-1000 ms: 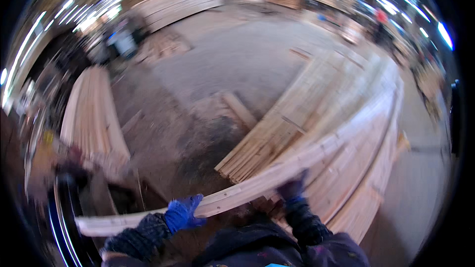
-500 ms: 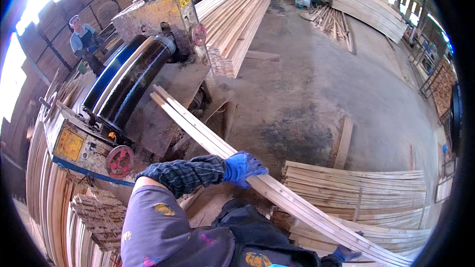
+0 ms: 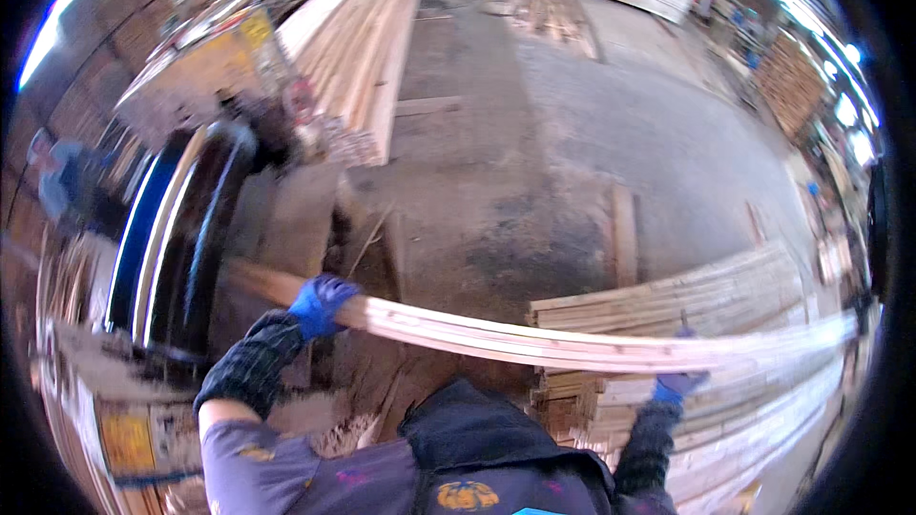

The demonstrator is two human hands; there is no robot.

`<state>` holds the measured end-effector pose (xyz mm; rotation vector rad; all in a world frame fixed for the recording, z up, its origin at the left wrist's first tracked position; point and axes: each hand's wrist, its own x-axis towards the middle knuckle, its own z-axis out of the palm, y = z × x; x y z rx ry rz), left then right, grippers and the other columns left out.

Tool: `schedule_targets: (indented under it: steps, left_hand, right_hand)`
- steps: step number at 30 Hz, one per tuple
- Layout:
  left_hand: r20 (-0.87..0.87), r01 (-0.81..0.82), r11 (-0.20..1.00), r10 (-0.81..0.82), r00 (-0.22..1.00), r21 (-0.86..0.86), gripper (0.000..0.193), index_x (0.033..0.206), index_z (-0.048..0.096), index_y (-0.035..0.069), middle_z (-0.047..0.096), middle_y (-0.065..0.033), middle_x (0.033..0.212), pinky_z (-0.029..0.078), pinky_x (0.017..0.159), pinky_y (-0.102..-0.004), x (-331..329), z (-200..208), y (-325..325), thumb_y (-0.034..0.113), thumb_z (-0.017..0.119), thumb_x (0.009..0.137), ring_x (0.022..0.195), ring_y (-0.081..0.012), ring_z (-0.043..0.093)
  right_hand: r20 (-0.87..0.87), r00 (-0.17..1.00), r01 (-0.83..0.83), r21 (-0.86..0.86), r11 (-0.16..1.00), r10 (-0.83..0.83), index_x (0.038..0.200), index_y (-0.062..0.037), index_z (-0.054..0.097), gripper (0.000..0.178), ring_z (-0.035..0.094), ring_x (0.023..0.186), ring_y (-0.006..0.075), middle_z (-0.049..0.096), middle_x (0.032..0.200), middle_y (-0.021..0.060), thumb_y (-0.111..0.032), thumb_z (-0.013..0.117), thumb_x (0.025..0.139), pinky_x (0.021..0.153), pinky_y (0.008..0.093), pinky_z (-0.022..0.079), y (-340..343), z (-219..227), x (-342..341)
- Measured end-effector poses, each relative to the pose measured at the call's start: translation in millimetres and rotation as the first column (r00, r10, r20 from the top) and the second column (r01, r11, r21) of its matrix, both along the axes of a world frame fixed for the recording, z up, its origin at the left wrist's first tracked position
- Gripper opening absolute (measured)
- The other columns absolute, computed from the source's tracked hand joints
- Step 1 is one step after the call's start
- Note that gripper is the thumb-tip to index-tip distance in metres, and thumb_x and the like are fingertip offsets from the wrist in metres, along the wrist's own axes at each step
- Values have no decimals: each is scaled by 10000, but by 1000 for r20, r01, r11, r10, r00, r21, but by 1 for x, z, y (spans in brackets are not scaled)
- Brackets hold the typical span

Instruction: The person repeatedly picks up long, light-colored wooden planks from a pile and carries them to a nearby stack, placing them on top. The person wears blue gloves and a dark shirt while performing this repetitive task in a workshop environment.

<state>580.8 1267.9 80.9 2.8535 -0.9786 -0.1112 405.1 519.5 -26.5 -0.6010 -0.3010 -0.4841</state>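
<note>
Boards (image 3: 515,341) in both gloved hands (image 3: 322,306)

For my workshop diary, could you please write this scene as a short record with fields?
left hand: left hand, blue-gloved, gripping long pale strips
right hand: right hand, blue-gloved, holding the same strips farther right
strips' left end: points toward the dark rollers; contact unclear
low right: board stack, partly behind the strips
upper left: long plank pile on the far side of the machine
far left: another person, blurred
exact strip count: cannot tell
</note>
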Motion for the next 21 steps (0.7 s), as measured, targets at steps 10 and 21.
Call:
schedule_targets:
  steps: [10,21]
  left_hand:
    - [-307,284,955,-247,919,84,1008,1409,440,67,599,-211,1258,456,974,-448,8,-33,-181,732,653,682,1159,-377,577]
    - [-392,254,962,-272,879,-97,967,1381,442,13,651,-234,1124,511,881,-458,-6,-61,-288,666,676,707,1013,-363,649]
  right_hand:
    - [-593,779,470,336,816,-205,1421,-112,322,893,531,1155,359,491,1301,217,-798,348,849,1011,515,454,188,-29,62]
    - [-670,704,481,205,852,-236,1312,-112,534,690,562,1114,302,600,1230,94,-645,537,873,984,483,445,181,-80,30]
